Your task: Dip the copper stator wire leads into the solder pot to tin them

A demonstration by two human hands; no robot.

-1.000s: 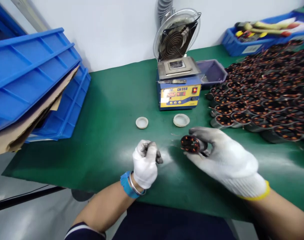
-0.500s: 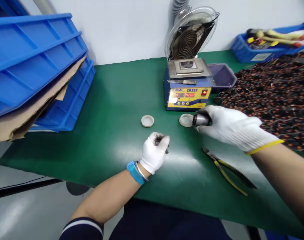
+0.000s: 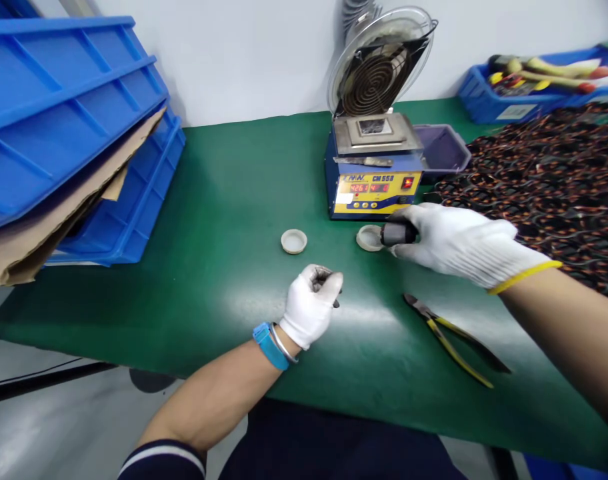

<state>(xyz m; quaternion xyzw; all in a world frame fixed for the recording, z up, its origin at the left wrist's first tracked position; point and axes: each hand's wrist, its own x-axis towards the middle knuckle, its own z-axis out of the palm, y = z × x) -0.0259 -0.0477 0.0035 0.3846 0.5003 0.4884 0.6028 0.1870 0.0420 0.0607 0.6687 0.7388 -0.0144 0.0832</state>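
My right hand (image 3: 444,240), in a white knit glove, is closed around a short metal cylinder with dark ends (image 3: 398,234), which looks like a motor stator. The cylinder lies tilted on its side, its left end at the right rim of a small round white dish (image 3: 368,239). Whether it touches the dish I cannot tell. My left hand (image 3: 311,303), gloved with darkened fingertips, hovers above the green table with its fingers curled together. Something dark shows at those fingertips, too small to name. A second white dish (image 3: 294,242) sits just beyond my left hand.
Yellow-handled cutting pliers (image 3: 449,333) lie below my right hand. Behind the dishes stands a solder pot (image 3: 377,173) with a raised round cover. Dark copper-wound parts (image 3: 544,180) cover the right side. Blue crates (image 3: 79,113) with cardboard stand left; a tool bin (image 3: 514,103) stands back right.
My right hand has shifted slightly left with the cylinder, closer over the dish rim. My left hand stays nearly still, and the view has moved a little.
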